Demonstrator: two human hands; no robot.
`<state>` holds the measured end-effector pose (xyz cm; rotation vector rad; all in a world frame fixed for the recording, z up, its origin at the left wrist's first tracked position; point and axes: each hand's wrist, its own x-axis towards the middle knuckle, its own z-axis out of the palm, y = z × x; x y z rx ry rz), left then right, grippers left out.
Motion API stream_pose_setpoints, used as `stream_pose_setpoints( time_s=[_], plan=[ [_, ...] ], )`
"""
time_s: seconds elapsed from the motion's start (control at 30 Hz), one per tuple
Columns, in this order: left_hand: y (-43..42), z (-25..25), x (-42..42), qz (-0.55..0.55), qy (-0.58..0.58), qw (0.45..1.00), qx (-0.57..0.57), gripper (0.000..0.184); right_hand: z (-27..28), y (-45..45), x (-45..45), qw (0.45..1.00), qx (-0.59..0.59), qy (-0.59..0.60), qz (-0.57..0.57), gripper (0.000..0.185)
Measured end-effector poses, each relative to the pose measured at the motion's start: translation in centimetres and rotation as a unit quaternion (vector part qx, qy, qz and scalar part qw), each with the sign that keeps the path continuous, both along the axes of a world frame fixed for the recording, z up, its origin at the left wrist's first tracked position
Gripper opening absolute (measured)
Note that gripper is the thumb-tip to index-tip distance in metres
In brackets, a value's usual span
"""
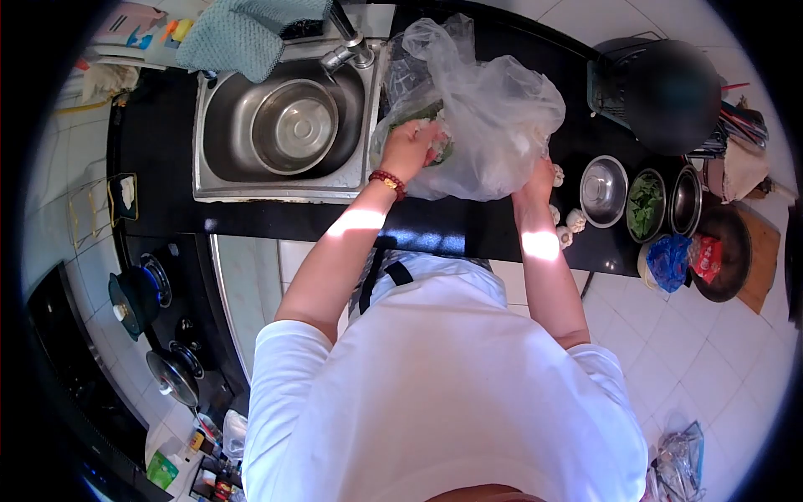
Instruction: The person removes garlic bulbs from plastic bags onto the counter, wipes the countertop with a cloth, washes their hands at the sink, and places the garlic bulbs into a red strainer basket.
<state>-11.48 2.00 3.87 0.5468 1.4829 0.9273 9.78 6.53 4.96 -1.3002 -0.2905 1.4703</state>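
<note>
A large clear plastic bag (493,109) lies crumpled on the black counter, right of the sink. My left hand (410,151), with a red bead bracelet on the wrist, is at the bag's left side. Its fingers are curled on leafy greens (445,152) with whitish parts; their exact kind is hard to make out. At the bag's lower right, my right hand (538,182) is closed on the plastic. Several garlic bulbs (575,220) sit just beside that hand.
Left is a steel sink (201,167) holding a metal basin (263,146), under a faucet (350,52). Right stand a steel bowl (603,192), a bowl of green leaves (644,205) and a dark wok (726,255). A pot (132,305) stands by a lit blue burner (157,280).
</note>
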Motion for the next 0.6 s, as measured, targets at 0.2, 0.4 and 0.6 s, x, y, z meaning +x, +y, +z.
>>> stream_pose_setpoints(
  time_s=[0.2, 0.4, 0.6],
  plan=[
    [0.5, 0.3, 0.1, 0.044, -0.063, 0.996, -0.039, 0.037, -1.0, 0.1, 0.4, 1.000, 0.015, 0.001, 0.004, 0.039],
    [0.1, 1.7, -0.2, 0.025, -0.134, 0.990, 0.025, 0.025, -0.7, 0.2, 0.7, 1.000, -0.004, -0.016, 0.000, 0.040],
    [-0.2, -0.1, -1.0, -0.061, 0.031, 0.990, 0.120, 0.041, -0.8, 0.1, 0.7, 1.000, -0.011, -0.005, -0.005, 0.039]
  ],
)
